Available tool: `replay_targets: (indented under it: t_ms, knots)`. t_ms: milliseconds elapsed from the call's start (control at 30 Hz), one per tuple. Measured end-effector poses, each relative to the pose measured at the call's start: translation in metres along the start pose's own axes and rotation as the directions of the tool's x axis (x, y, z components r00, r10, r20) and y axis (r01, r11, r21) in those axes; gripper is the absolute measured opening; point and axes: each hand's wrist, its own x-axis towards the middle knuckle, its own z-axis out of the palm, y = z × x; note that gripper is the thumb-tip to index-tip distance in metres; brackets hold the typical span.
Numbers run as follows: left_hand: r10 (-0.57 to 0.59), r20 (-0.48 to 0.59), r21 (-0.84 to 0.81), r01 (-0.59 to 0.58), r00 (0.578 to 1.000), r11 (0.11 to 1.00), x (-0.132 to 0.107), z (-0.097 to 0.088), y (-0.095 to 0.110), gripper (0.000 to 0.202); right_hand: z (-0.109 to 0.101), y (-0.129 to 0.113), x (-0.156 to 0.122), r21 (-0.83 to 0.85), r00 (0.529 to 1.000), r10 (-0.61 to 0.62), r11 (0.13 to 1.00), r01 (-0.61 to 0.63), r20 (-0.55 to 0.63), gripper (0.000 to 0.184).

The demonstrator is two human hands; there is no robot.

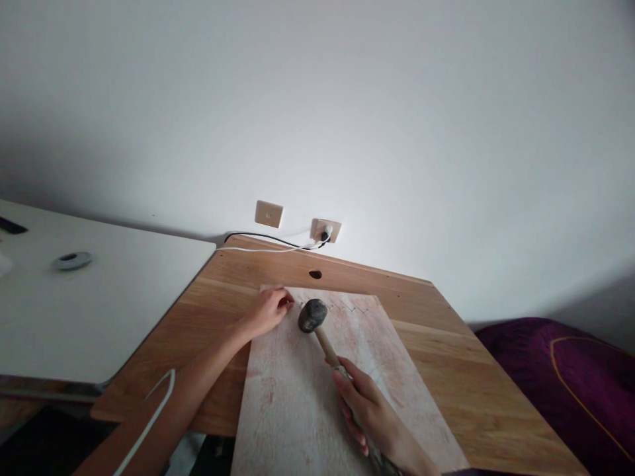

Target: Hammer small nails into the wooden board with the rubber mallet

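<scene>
My right hand is wrapped round the wooden handle of a rubber mallet. Its black head hovers over or rests on the pale, reddish-stained board; which of the two I cannot tell. At the board's far left corner, my left hand has its fingers curled into a pinch, just left of the mallet head. What those fingers hold, if anything, is too small to make out. Several thin dark marks, perhaps small nails with their shadows, run in a row along the board's far edge.
Under the board is a wooden table with a cable hole. Cables run along its back to a wall socket. A white table adjoins on the left, bearing a grey round object. Purple fabric lies at right.
</scene>
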Motion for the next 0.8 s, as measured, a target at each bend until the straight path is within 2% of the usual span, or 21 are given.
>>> replay_targets:
  t_ms: [167, 233, 300, 500, 667, 800]
  knots:
    - [-0.006, -0.03, 0.081, 0.009, 1.0, 0.997, -0.004, 0.0, 0.0, 0.022, 0.001, -0.003, 0.0, -0.003, 1.0, 0.0, 1.0, 0.0, -0.004, 0.088]
    - [-0.017, -0.055, 0.067, 0.02, 0.998, 0.998, -0.004, 0.001, 0.001, 0.016, 0.002, -0.008, 0.001, -0.01, 1.0, -0.016, 1.0, 0.016, -0.01, 0.088]
    - [-0.023, -0.062, 0.038, 0.025, 0.998, 0.999, -0.003, 0.001, 0.001, 0.006, 0.002, -0.014, 0.002, -0.013, 0.998, -0.05, 0.999, 0.049, -0.024, 0.086]
    - [-0.006, -0.016, 0.023, 0.007, 1.0, 1.0, -0.003, 0.001, -0.002, 0.006, 0.006, -0.042, 0.013, 0.009, 0.98, -0.197, 0.98, 0.197, -0.023, 0.073]
    - [-0.021, -0.061, 0.036, 0.024, 0.998, 0.999, -0.007, 0.002, -0.007, 0.049, 0.015, -0.051, 0.029, 0.012, 0.973, -0.232, 0.973, 0.232, 0.007, 0.07]
    - [-0.03, -0.069, 0.049, 0.034, 0.997, 0.998, -0.006, 0.003, -0.005, 0.049, 0.019, -0.042, 0.033, -0.025, 0.982, -0.168, 0.985, 0.171, 0.08, 0.069]
